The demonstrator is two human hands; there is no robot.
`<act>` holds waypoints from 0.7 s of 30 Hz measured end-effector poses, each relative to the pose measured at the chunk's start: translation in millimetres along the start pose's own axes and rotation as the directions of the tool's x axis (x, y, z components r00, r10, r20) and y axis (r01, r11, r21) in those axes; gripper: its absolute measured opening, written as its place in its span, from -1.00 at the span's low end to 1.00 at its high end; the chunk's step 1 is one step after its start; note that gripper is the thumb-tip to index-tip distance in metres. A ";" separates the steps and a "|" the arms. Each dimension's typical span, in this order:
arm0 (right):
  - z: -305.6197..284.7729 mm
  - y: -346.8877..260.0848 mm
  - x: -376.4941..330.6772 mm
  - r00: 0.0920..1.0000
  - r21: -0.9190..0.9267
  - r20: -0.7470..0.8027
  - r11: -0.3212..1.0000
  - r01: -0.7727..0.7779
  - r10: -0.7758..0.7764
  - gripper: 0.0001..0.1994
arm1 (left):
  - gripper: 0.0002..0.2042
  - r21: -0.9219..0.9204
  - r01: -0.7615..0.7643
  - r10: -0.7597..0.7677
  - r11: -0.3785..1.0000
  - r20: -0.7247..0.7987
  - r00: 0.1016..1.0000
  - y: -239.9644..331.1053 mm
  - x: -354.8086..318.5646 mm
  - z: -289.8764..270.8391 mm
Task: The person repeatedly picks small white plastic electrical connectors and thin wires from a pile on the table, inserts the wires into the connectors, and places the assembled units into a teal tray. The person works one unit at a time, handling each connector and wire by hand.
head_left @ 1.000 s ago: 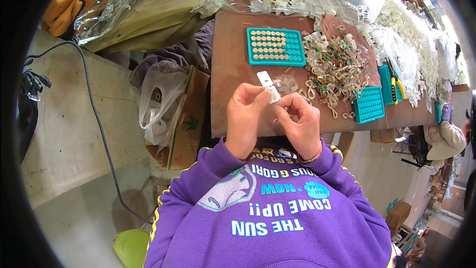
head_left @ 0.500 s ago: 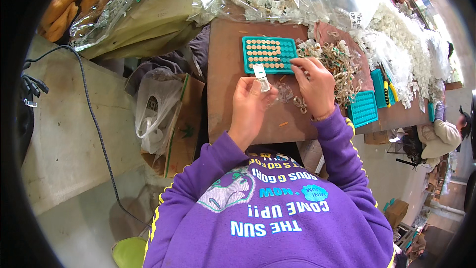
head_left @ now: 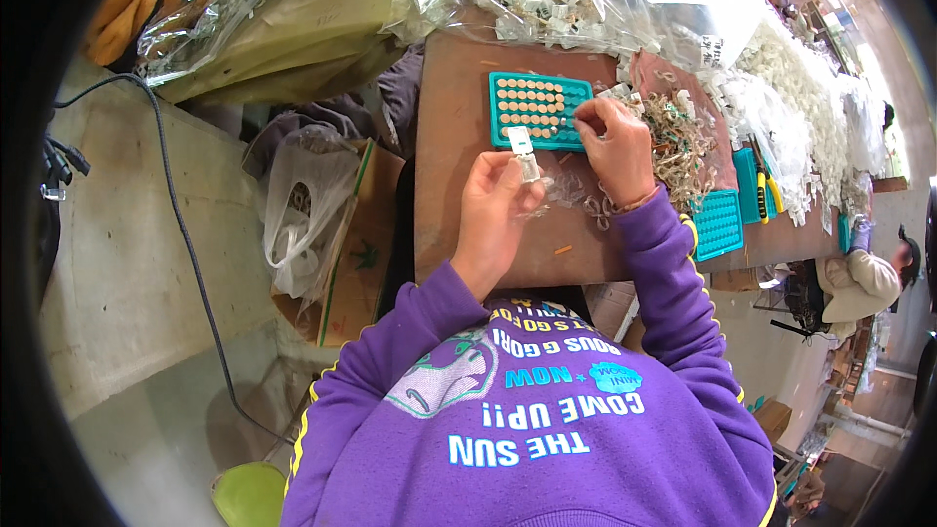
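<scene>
My left hand (head_left: 491,205) pinches a small white plastic case (head_left: 522,141) between thumb and fingers, its lid part standing up and its clear part below. Just beyond it on the brown table lies a teal tray (head_left: 578,90), with rows of round tan discs (head_left: 528,96) filling its left side and bare pockets at the right. My right hand (head_left: 623,148) is over the tray's lower right corner, fingertips pressed together. Whatever lies between them is too small to make out. Clear plastic bits (head_left: 564,187) rest on the table between my hands.
A heap of tan cords with white tags (head_left: 673,132) lies right of my right hand. Beyond it are a second teal tray (head_left: 719,224) and yellow-handled pliers (head_left: 768,190). A clear bag of white pieces (head_left: 547,0) covers the far side. Other people sit at the right.
My right hand has lifted slightly toward the tray's right corner, its fingers now closer together. The left hand still holds the white case. The whole view has shifted a little.
</scene>
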State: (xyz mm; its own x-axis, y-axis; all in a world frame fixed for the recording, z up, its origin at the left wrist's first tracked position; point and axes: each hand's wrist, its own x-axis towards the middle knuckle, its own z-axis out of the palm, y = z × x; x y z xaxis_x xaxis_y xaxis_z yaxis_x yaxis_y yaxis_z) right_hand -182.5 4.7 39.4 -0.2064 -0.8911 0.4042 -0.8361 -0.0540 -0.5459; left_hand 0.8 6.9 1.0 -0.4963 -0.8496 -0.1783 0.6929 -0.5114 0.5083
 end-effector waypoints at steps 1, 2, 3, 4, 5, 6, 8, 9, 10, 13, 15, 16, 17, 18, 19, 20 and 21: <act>-1.9 1.5 3.2 0.998 -0.017 0.049 0.999 0.041 -0.040 -0.92 | -0.87 -0.023 -0.006 0.007 1.000 0.025 1.000 0.4 0.7 -1.3; -3.9 3.5 6.7 0.992 -0.028 0.097 0.996 0.087 -0.084 -0.92 | -0.87 -0.046 -0.012 0.014 0.999 0.052 0.999 0.7 1.8 -2.2; -4.4 5.1 9.2 0.981 -0.037 0.144 0.990 0.134 -0.128 -0.92 | -0.87 -0.054 -0.002 0.004 0.999 0.043 0.999 0.8 2.3 -2.7; -3.7 6.3 10.6 0.973 -0.042 0.168 0.985 0.169 -0.160 -0.90 | -0.86 -0.051 -0.015 0.018 0.999 0.060 0.998 0.5 2.2 -2.9; -3.0 7.6 12.4 0.968 -0.070 0.177 0.979 0.191 -0.177 -0.88 | -0.85 -0.033 -0.012 0.013 0.999 0.041 0.999 -0.3 1.5 -2.3; -1.9 8.5 13.6 0.963 -0.098 0.187 0.972 0.213 -0.192 -0.87 | -0.84 -0.025 -0.006 0.007 1.000 0.026 1.000 -1.0 0.7 -1.7; -1.1 7.9 14.8 0.958 -0.129 0.200 0.964 0.234 -0.206 -0.86 | -0.83 -0.010 0.006 -0.006 1.000 0.000 1.000 -0.8 -0.1 -1.0; -1.8 5.9 15.2 0.958 -0.133 0.201 0.963 0.235 -0.206 -0.87 | -0.82 -0.017 -0.001 0.001 1.000 0.009 1.000 -0.3 -0.2 -0.9; -3.3 2.6 15.6 0.960 -0.148 0.213 0.966 0.214 -0.180 -0.87 | -0.82 -0.006 0.011 -0.011 1.000 0.012 1.000 0.4 -0.2 -1.1; -16.6 -15.1 10.7 0.982 -0.060 0.143 0.990 0.129 -0.120 -0.93 | -0.83 -0.012 0.011 -0.011 1.000 0.053 0.999 1.3 1.1 -2.3; -27.9 -31.9 1.5 0.983 0.084 0.115 0.987 0.135 -0.144 -0.96 | -0.85 -0.017 0.027 -0.026 0.999 0.041 0.999 0.5 1.7 -2.8; -33.9 -40.6 -5.6 0.982 0.140 0.136 0.984 0.113 -0.132 -0.96 | -0.85 -0.011 0.014 -0.014 1.000 0.052 0.999 -0.2 1.8 -2.8; -37.5 -48.6 -11.7 0.979 0.199 0.164 0.976 0.085 -0.119 -0.96 | -0.86 -0.002 0.009 -0.009 1.000 0.058 0.998 -1.1 2.1 -2.4; -38.5 -55.1 -15.5 0.972 0.189 0.178 0.975 0.120 -0.154 -0.96 | -0.86 0.007 0.004 -0.005 1.000 0.066 0.998 -2.1 2.2 -1.9; -37.4 -60.6 -18.5 0.969 0.148 0.172 0.977 0.152 -0.177 -0.95 | -0.86 0.030 0.006 -0.008 1.000 0.056 0.998 -2.8 1.8 -1.4; -35.1 -65.1 -20.6 0.965 0.108 0.166 0.976 0.186 -0.203 -0.94 | -0.87 0.053 0.004 -0.007 0.999 0.047 0.999 -2.8 1.4 -1.3; -32.9 -68.1 -21.6 0.959 0.072 0.168 0.973 0.218 -0.227 -0.94 | -0.87 0.067 -0.009 0.006 0.998 0.048 0.999 -2.6 0.9 -1.2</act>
State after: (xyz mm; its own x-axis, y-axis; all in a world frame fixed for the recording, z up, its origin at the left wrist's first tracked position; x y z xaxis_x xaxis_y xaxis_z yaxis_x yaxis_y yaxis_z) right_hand -137.8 42.4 92.0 0.0769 -0.9183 0.3884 -0.8224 -0.2787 -0.4960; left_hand -0.8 7.3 -1.5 -0.5167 -0.8456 -0.1344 0.6610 -0.4938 0.5650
